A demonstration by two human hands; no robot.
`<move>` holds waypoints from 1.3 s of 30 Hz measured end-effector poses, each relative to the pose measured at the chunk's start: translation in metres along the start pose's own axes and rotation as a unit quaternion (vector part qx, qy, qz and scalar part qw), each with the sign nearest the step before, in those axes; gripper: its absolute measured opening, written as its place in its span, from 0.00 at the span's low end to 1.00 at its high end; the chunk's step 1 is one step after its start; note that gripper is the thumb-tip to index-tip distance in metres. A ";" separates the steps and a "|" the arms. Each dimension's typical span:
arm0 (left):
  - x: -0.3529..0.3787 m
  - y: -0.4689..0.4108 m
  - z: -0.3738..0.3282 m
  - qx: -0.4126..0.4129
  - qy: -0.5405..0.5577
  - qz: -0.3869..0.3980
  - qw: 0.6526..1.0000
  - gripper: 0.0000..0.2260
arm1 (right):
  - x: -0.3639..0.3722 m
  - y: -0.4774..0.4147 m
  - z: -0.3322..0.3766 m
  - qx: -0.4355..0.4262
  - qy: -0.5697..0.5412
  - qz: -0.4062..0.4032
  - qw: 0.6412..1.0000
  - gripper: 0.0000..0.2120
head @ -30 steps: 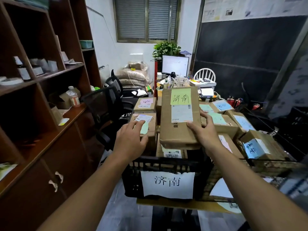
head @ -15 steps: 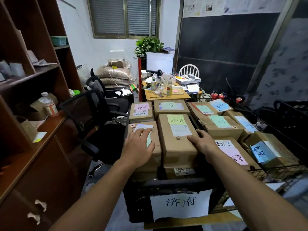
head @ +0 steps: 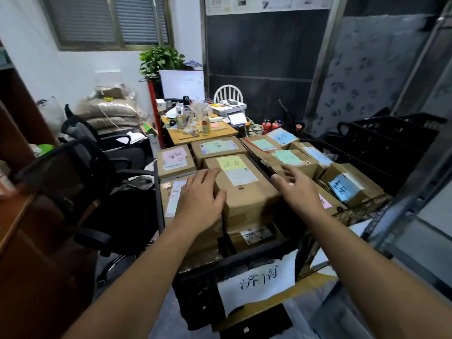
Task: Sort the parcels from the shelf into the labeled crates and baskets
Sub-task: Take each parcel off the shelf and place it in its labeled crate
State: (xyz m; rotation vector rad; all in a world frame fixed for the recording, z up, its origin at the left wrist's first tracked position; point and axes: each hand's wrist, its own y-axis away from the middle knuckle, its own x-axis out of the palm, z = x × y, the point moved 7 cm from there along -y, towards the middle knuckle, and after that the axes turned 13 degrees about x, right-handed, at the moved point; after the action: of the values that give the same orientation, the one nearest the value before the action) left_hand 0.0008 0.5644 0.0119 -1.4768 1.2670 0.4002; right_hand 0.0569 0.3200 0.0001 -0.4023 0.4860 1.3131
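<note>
A long cardboard parcel (head: 247, 192) with a yellow-green handwritten note lies flat on top of other parcels in a black crate (head: 203, 297) that bears a white paper label. My left hand (head: 199, 204) lies flat with straight fingers on the parcel's left edge and the box beside it. My right hand (head: 297, 190) hovers open just off the parcel's right side, holding nothing. More labeled parcels fill the wire basket (head: 362, 206) to the right.
Black office chairs (head: 80, 182) stand close on the left, beside a brown wooden shelf (head: 14, 216). A cluttered desk with a monitor (head: 182, 85) is behind the crates. Empty black crates (head: 391, 135) sit at the right, next to a metal rack.
The parcel with the yellow-green note went from tilted up in both hands to lying flat in the crate. My right hand has come off it; the view shifted right.
</note>
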 end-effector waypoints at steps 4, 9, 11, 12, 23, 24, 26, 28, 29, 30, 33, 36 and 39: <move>0.015 -0.013 -0.037 0.054 0.017 0.018 0.998 0.23 | -0.040 0.020 -0.013 -0.083 0.164 -0.075 0.980 0.25; 0.058 -0.024 -0.114 0.139 0.015 0.080 0.987 0.24 | -0.107 0.052 -0.073 -0.045 0.334 -0.123 0.934 0.28; 0.081 -0.018 -0.154 0.184 0.011 0.106 0.977 0.24 | -0.143 0.075 -0.102 -0.010 0.353 -0.150 0.923 0.27; 0.093 -0.014 -0.175 0.207 0.010 0.118 0.971 0.24 | -0.162 0.088 -0.117 0.008 0.365 -0.162 0.917 0.28; 0.173 0.092 -0.464 0.388 0.102 0.202 0.893 0.25 | -0.389 0.313 -0.271 0.243 0.431 -0.262 0.828 0.25; 0.176 0.106 -0.492 0.405 0.111 0.208 0.884 0.25 | -0.407 0.338 -0.283 0.266 0.420 -0.274 0.823 0.25; 0.181 0.137 -0.544 0.434 0.129 0.220 0.864 0.25 | -0.439 0.388 -0.307 0.306 0.393 -0.298 0.814 0.25; 0.183 0.167 -0.593 0.461 0.150 0.226 0.845 0.25 | -0.466 0.438 -0.328 0.339 0.380 -0.323 0.798 0.25; 0.184 0.182 -0.617 0.474 0.159 0.228 0.836 0.24 | -0.478 0.462 -0.336 0.355 0.378 -0.333 0.788 0.25; 0.184 0.196 -0.640 0.486 0.167 0.229 0.827 0.24 | -0.490 0.486 -0.344 0.370 0.376 -0.340 0.778 0.26; 0.182 0.241 -0.706 0.522 0.191 0.235 0.797 0.25 | -0.521 0.557 -0.362 0.418 0.375 -0.356 0.747 0.27; 0.180 0.286 -0.762 0.561 0.211 0.250 0.760 0.25 | -0.544 0.623 -0.375 0.460 0.385 -0.372 0.709 0.28; 0.177 0.328 -0.808 0.600 0.226 0.262 0.721 0.25 | -0.560 0.677 -0.387 0.497 0.382 -0.385 0.677 0.28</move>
State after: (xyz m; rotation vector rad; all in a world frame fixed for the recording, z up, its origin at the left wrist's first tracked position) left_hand -0.5136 -0.1614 -0.0123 -0.0463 1.7912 -0.4548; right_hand -0.7490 -0.2009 -0.0189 -0.1495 1.4540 -0.1354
